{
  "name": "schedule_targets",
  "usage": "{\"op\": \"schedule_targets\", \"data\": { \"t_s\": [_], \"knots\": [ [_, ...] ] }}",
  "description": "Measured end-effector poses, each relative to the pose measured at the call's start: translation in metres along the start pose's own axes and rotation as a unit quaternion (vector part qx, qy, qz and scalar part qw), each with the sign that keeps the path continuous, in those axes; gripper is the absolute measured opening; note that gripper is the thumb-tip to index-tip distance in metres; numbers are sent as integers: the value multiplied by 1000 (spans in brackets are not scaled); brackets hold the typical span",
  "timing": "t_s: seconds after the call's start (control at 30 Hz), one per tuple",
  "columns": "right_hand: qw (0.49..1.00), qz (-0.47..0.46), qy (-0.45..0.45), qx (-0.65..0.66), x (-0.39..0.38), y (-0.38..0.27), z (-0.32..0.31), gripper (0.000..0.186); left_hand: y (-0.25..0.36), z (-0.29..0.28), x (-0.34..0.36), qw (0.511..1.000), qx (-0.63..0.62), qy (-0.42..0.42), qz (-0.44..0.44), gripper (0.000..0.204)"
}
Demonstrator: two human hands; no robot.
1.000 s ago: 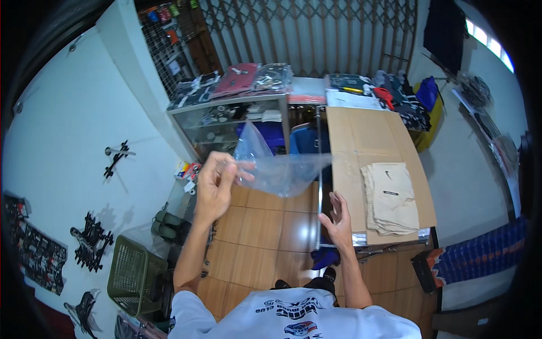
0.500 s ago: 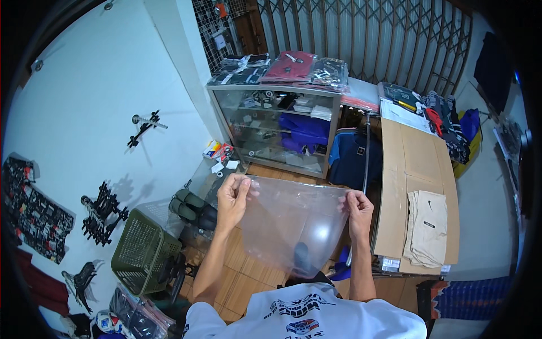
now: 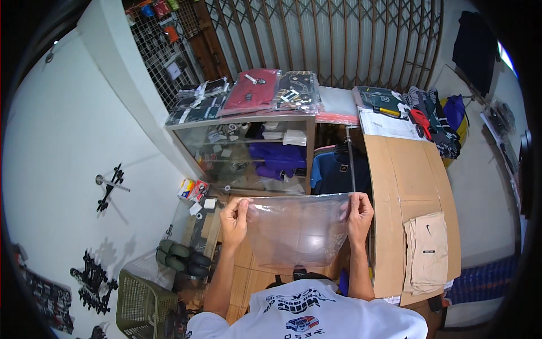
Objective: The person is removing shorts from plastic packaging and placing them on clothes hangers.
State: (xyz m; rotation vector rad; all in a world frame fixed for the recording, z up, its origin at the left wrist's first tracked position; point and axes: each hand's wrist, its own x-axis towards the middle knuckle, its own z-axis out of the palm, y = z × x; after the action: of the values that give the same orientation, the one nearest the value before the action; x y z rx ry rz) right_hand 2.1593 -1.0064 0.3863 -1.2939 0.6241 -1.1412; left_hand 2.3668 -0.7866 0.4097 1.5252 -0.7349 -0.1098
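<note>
My left hand (image 3: 236, 218) and my right hand (image 3: 359, 216) grip the top corners of a clear plastic bag (image 3: 296, 229), thumbs pressed on it. The bag hangs stretched between them over the wooden floor, which shows through it. To the right of my right hand, a stack of folded beige garments (image 3: 425, 254) with a small dark mark lies on a cardboard sheet (image 3: 403, 175) covering a table.
A glass display cabinet (image 3: 220, 161) stands ahead, topped with bagged garments (image 3: 249, 90). Dark shirts (image 3: 337, 172) hang beside it. A green plastic basket (image 3: 138, 296) and dark green slippers (image 3: 175, 257) sit at the left. A folding metal gate (image 3: 322, 39) closes the back.
One second ago my left hand held the bag alone, with my right hand open. Now both grip it, stretched flat. Since half a second ago they appear slightly lower in view.
</note>
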Motion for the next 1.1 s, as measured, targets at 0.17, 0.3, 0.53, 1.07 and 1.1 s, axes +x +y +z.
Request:
{"op": "schedule_targets", "data": {
  "t_s": [0.17, 0.3, 0.53, 1.07, 1.1],
  "knots": [
    [982, -111, 65, -139, 49, 11, 0, 22, -20, 27, 46, 999, -33, -37, -19, 23],
    [971, -135, 92, -175, 84, 15, 2, 19, -44, 48, 93, 996, -41, -82, -24, 23],
    [944, -157, 171, -233, 148, 29, -3, 16, -81, 102, 197, 981, -70, -178, -29, 19],
    [860, -224, 332, -318, 303, 32, 15, 16, -120, 275, 449, 906, -52, -418, -33, 21],
    [849, -236, 338, -330, 314, 33, 14, 15, -125, 287, 464, 899, -60, -434, -15, 21]
  ]
}}
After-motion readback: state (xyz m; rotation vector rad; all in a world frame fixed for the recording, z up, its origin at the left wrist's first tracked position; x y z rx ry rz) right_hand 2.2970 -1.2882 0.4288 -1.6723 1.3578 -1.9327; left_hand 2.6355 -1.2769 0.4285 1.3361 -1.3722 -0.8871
